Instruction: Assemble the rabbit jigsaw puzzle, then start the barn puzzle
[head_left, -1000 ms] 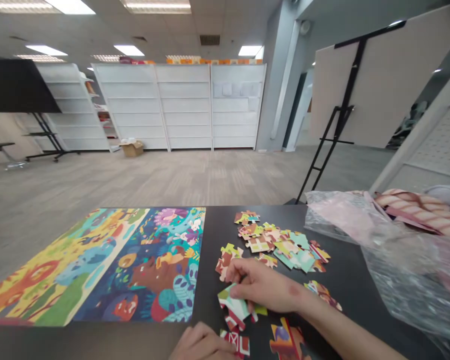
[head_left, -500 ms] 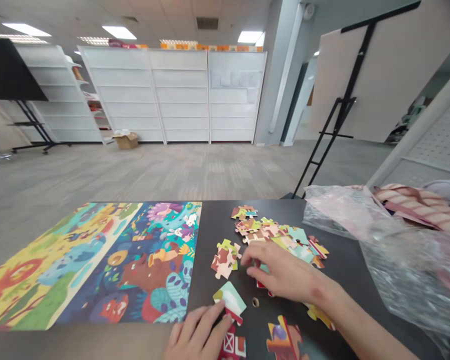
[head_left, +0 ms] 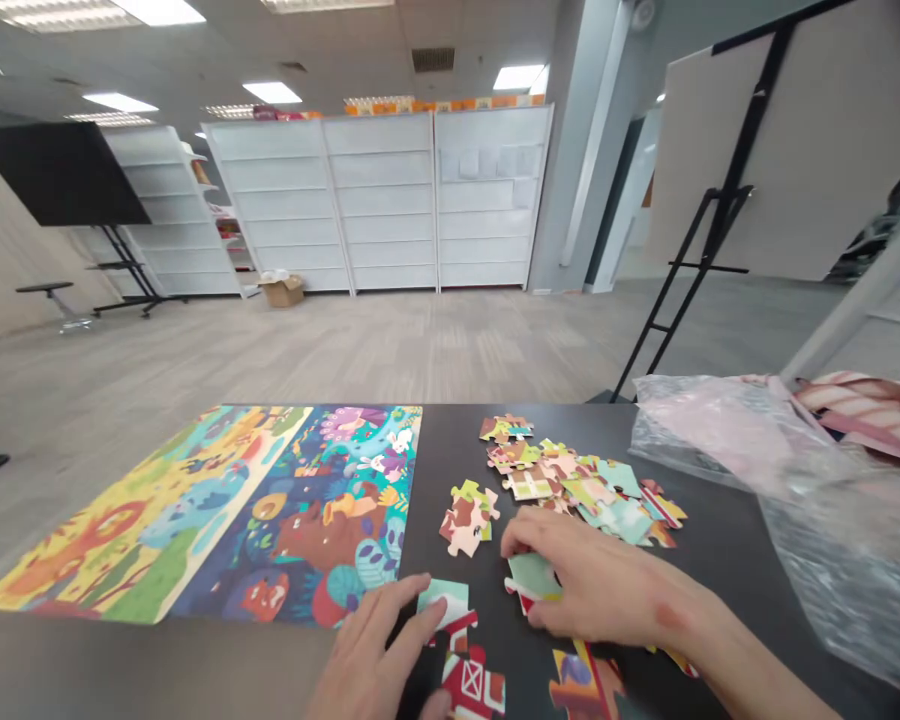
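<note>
My right hand curls its thumb and fingers around the edges of a pale green and red jigsaw piece on the dark table. At its left, my left hand rests fingertips on a light blue, white and red jigsaw piece, with its fingers apart. Just below that one lies a red barn piece, close to my left thumb. A pink and brown cluster of pieces sits beyond, between the hands. Behind my right hand spreads a heap of jigsaw pieces, partly overlapping.
A colourful picture sheet covers the table's left side. Clear plastic wrapping lies on the right. An orange and purple piece is near the front edge. Beyond the table stand a black easel frame and white shelves.
My right hand has come nearer and grasps the pale green piece, now more exposed. The blue and red piece under my left fingers has turned and sits closer to the barn piece. The view has shifted left.
</note>
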Available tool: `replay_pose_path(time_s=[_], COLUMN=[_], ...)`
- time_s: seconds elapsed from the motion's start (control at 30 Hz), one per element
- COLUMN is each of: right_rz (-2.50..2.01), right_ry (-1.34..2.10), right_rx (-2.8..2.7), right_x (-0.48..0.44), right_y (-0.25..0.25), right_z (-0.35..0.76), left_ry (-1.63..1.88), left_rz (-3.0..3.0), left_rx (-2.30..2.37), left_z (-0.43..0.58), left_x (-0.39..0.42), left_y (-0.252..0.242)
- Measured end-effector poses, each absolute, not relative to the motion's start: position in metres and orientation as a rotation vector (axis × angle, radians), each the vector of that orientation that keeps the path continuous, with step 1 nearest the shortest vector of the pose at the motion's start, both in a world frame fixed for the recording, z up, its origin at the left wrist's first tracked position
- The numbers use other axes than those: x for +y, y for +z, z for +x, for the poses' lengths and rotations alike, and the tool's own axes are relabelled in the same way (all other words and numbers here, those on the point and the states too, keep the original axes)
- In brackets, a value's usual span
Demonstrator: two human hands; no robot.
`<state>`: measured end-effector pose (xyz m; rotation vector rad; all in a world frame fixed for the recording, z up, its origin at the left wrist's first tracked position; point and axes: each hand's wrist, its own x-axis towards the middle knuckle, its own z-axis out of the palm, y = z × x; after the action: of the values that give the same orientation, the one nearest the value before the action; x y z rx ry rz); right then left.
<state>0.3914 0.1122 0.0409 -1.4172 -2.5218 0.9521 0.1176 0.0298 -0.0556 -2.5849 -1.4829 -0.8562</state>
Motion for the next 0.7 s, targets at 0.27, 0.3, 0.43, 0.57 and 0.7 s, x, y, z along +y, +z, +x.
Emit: replay_pose_path(time_s=[0.27,0.3,0.43,0.57,0.7], right_rz=[-1.500,-1.487,-1.349,-1.265,-1.157], right_ry=[0.867,0.868,0.825,0.789,0.791], right_rx=[-2.502,-2.504,-2.531,-2.535,-2.555], right_x=[0.116,0.116,0.112,0.105,0.099], right_y=[0.035,0.035,0.041,0.048,0.039], right_z=[0.391,0.391,0.385,0.376,0.364], left_ry=[-0.672,-0.679,-0.715,-0.726,-0.674], left_rz=[-2.750,-2.748,-2.766,-2.808,-2.884], left_rx=[-1.289,-1.282,-1.321,-1.410,-1.386], left_z=[0.122,0.119,0.108,0.104,0.105], left_x=[0.029,0.027,0.022,0.022,0.020], left_y=[-0.037,-0.037,-0.034,-0.025,-0.023])
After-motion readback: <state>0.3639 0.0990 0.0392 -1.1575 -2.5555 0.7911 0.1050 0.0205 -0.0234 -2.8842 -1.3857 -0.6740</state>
